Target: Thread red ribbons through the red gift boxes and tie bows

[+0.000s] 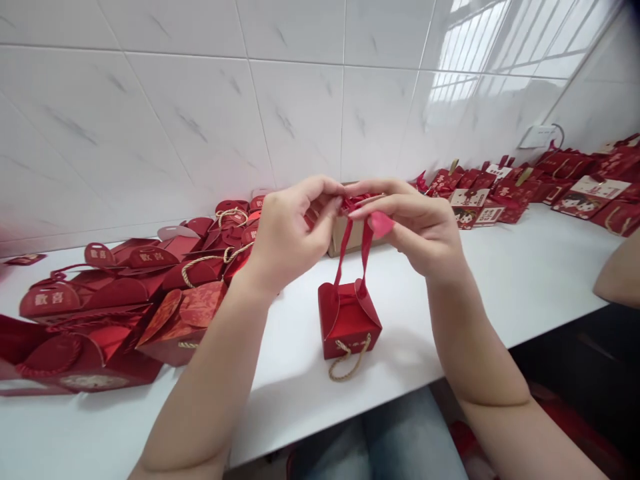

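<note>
A small red gift box (350, 323) stands on the white table with a gold cord handle (347, 370) hanging at its front. Two strands of red ribbon (367, 257) rise from its top up to my hands. My left hand (305, 223) pinches the gathered ribbon between thumb and fingers. From the other side, my right hand (413, 223) has its fingers closed on the same ribbon, with a pink ribbon end showing by the thumb. Behind the hands, a tan cardboard box (347, 239) is partly hidden.
Many red gift boxes (145, 257) crowd the table at left, some with gold cords. More red boxes (493, 193) stand along the back right. The white table (500, 283) ends at a front edge above my lap. Another person's arm (620, 270) rests at far right.
</note>
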The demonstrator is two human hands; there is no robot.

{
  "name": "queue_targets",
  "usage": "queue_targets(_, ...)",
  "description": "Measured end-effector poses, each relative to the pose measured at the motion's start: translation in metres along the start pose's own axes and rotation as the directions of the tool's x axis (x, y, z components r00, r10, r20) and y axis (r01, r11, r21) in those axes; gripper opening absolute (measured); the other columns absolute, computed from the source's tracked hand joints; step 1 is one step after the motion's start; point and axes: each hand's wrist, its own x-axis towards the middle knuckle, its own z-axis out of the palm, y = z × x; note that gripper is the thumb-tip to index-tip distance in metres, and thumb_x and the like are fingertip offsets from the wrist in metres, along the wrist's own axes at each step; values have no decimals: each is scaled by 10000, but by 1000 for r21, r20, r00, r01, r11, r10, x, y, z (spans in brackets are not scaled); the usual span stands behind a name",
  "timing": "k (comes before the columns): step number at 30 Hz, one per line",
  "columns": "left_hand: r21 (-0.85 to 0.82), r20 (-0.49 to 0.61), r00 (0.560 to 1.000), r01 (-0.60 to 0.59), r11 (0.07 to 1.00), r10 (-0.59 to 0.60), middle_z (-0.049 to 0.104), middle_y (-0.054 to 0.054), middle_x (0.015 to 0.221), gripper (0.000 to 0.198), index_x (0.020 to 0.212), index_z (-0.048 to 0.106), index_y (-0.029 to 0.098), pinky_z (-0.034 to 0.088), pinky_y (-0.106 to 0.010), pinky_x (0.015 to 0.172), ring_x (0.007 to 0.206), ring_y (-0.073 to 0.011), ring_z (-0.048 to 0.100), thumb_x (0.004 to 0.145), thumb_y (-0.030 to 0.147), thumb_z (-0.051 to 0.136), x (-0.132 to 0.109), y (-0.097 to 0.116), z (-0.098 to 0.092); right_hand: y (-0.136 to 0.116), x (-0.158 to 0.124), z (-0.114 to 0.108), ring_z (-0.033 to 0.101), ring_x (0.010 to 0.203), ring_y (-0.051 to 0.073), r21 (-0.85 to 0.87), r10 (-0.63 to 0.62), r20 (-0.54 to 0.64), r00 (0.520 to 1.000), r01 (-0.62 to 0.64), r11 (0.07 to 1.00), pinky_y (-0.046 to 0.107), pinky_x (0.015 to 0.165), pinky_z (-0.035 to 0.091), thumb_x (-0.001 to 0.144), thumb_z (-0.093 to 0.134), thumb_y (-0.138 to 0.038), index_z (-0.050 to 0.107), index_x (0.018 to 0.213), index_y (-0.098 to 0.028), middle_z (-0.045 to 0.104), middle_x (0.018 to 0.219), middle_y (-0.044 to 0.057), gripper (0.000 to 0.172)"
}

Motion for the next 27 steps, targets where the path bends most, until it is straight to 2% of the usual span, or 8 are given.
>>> queue_targets(3, 36, 45, 999, -18, 999, 16, 703, -38, 816, 147, 861, 679, 192, 507, -274, 655, 724, -172, 644, 820, 244, 548, 0, 3, -9, 5, -11, 3, 553, 1134, 198, 139, 66, -114, 991, -50, 989, 363, 921, 484, 803, 637, -362, 725, 887, -300, 638, 1140, 7, 137)
queue_targets(6, 102, 46, 999, -34, 994, 29, 701, -35, 788, 151, 849, 681, 199, 487, -269, 619, 678, -164, 627, 818, 256, 545, -4, 4, -17, 16, -24, 2, 630, 961, 163, 296, 201, -178, 963, -142, 944, 357, 898, 483, 802, 637, -363, 718, 921, -292, 676, 1079, 5, 161)
queue_targets(9, 191, 15, 999, -31, 981, 29, 691, -22, 724, 147, 836, 679, 209, 446, -258, 548, 568, -140, 576, 808, 266, 546, -13, 1, -28, 27, -38, -2, 650, 813, 137, 362, 337, -231, 913, -241, 901, 323, 837, 487, 760, 671, -357, 725, 867, -255, 698, 1022, 11, 157)
queue_targets(12, 316, -3, 1000, -1, 949, 2, 690, -6, 705, 134, 839, 671, 216, 398, -245, 503, 486, -114, 519, 798, 258, 550, -29, -9, -45, 38, -55, -8, 638, 752, 128, 344, 415, -285, 864, -312, 886, 290, 768, 476, 732, 688, -363, 731, 832, -224, 710, 949, 28, 176)
queue_targets(15, 444, 5, 1000, 11, 896, -15, 687, 9, 698, 124, 844, 657, 226, 401, -237, 512, 530, -128, 560, 789, 259, 551, -51, -22, -66, 51, -77, -18, 613, 706, 133, 261, 451, -368, 813, -375, 889, 283, 714, 463, 717, 690, -370, 734, 819, -187, 707, 846, 48, 215)
queue_targets(20, 666, 32, 998, 21, 745, -56, 662, 15, 682, 112, 819, 636, 247, 402, -274, 502, 584, -174, 597, 755, 297, 560, -92, -47, -100, 72, -121, -39, 560, 632, 152, 122, 499, -503, 706, -514, 849, 304, 683, 456, 676, 697, -351, 699, 651, -148, 632, 606, 33, 205)
queue_targets(24, 727, 78, 987, 41, 686, -141, 618, 13, 635, 90, 779, 619, 271, 370, -274, 446, 511, -176, 564, 724, 325, 572, -114, -66, -114, 82, -151, -52, 531, 593, 156, 148, 547, -572, 611, -579, 802, 324, 672, 467, 659, 688, -311, 651, 557, -155, 590, 551, 28, 190)
queue_targets(27, 718, 85, 980, 66, 693, -181, 609, 16, 595, 90, 763, 625, 289, 348, -283, 428, 475, -190, 552, 691, 339, 605, -127, -79, -119, 85, -168, -58, 528, 594, 157, 179, 576, -610, 544, -613, 769, 325, 663, 477, 651, 692, -306, 639, 539, -161, 580, 546, 30, 190)
